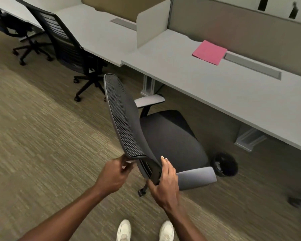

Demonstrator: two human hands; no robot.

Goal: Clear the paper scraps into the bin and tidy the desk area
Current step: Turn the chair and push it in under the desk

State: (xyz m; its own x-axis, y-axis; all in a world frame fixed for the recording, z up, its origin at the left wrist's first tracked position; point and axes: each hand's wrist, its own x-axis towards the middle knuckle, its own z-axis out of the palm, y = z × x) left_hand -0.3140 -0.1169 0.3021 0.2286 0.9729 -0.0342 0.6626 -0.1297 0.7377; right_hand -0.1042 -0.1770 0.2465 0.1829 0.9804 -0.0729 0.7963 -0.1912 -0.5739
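A black mesh-backed office chair with grey armrests stands on the carpet in front of the grey desk. My left hand grips the lower edge of its backrest. My right hand holds the backrest's right side, fingers wrapped around the frame. A pink folder lies flat near the desk's back. A round black bin sits on the floor under the desk, right of the chair. No paper scraps show on the desk.
Two other black chairs stand at the neighbouring desk to the left. White dividers separate the desks. A cable tray slot runs along the desk's back. My white shoes are on the carpet.
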